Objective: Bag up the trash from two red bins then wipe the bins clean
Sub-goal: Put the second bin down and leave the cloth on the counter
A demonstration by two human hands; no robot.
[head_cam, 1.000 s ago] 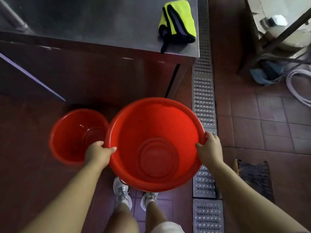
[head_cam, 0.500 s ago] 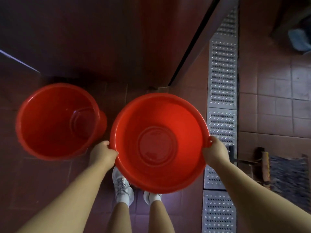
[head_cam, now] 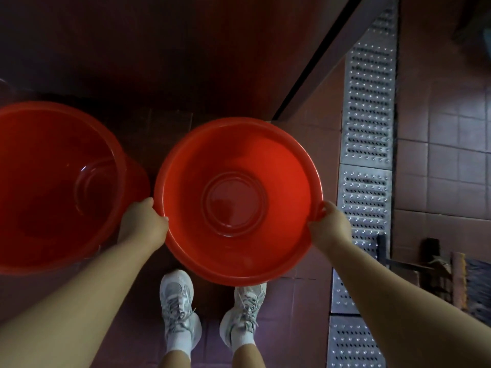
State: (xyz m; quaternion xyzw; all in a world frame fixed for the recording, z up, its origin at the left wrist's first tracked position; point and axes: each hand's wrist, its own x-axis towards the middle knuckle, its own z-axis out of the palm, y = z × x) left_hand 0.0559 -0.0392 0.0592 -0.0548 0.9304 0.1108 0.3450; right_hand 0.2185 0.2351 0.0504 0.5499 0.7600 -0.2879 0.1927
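Note:
I hold an empty red bin (head_cam: 279, 166) over the tiled floor, just above my shoes. My left hand (head_cam: 142, 224) grips its left rim and my right hand (head_cam: 329, 227) grips its right rim. A second red bin (head_cam: 32, 181), also empty inside, stands on the floor at the left, partly cut off by the frame edge. Its side nearly touches the bin I hold.
A dark metal counter front (head_cam: 186, 54) rises right behind both bins. A perforated steel drain grate (head_cam: 368, 123) runs along the floor at the right. A broom head and dark mat (head_cam: 462, 277) lie at the far right. My shoes (head_cam: 180, 301) stand below the held bin.
My view has tipped down, so the countertop and yellow cloth are out of sight. The held bin sits lower and closer to the floor beside the left bin. Both hands keep their grip.

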